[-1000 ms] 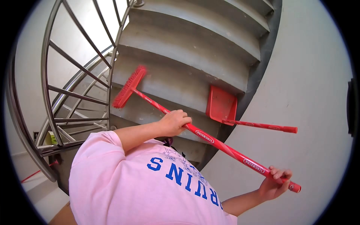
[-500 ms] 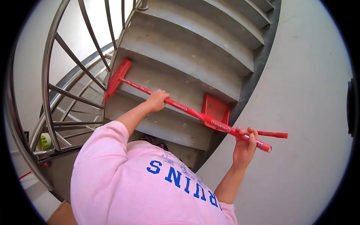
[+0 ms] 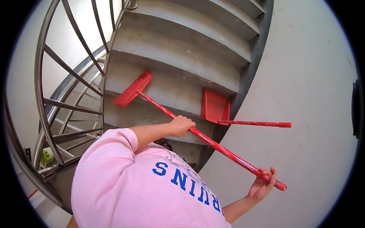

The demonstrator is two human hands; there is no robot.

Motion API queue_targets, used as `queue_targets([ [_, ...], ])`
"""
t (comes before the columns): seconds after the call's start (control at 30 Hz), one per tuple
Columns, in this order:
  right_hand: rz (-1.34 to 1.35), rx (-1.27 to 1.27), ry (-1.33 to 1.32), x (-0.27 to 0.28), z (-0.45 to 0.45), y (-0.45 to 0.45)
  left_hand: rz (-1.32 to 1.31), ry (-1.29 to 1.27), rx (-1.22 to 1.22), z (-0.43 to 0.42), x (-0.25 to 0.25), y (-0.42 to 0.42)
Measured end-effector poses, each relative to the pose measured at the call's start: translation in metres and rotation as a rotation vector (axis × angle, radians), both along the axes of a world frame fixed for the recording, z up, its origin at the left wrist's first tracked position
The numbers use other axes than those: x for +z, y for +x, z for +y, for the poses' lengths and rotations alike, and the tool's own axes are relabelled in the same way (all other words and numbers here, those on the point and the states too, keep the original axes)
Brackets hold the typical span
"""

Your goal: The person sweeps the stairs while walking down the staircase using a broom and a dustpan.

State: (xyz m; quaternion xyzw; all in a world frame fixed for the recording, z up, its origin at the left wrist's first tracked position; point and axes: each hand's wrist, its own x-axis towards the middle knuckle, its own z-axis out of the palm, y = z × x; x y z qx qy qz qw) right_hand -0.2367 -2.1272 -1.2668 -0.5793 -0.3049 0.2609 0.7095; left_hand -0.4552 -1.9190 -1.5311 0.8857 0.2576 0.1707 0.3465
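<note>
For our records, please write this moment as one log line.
left hand: holding broom shaft | right hand: same shaft, near end | broom head: over stairs, contact unclear | dustpan: by wall

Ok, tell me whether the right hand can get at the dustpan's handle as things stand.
Probably yes: nothing visible stands between the right hand and the dustpan's handle, though it would likely have to release the broom first.

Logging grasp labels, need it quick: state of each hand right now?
Left hand: closed around the red broom handle, partway along it.
Right hand: holding the same handle near its free end.
</note>
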Motion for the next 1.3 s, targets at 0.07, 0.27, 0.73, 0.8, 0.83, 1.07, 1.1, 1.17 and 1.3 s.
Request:
queue_targets([
  [0.07,-0.049,-0.044,-0.002,0.015,-0.013,-0.007,-0.054,-0.012,-0.048,-0.01,0.006,0.01],
  [0.27,-0.256,-0.142,0.009,0.047,-0.058,-0.019,-0.093,-0.08,-0.234,-0.036,0.038,0.022],
  [0.73,-0.084,0.186,-0.014,-0.007,-0.07,-0.045,0.019,0.068,-0.191,0.003,0.025,-0.054],
  [0.8,-0.067,0.186,-0.091,-0.022,-0.072,-0.048,0.075,0.062,-0.178,0.001,0.016,-0.067],
  [0.83,-0.06,0.185,-0.129,-0.029,-0.074,-0.049,0.102,0.059,-0.171,0.0,0.012,-0.073],
  [1.07,0.234,0.299,-0.217,-0.068,-0.07,-0.052,0.125,0.112,-0.059,-0.004,-0.018,-0.103],
  [1.1,0.257,0.299,-0.215,-0.073,-0.069,-0.051,0.125,0.121,-0.044,-0.004,-0.021,-0.103],
  [1.17,0.304,0.298,-0.215,-0.082,-0.064,-0.048,0.12,0.124,-0.007,-0.003,-0.029,-0.102],
  [1.3,0.393,0.311,-0.2,-0.103,-0.052,-0.038,0.105,0.152,0.072,0.0,-0.048,-0.101],
])
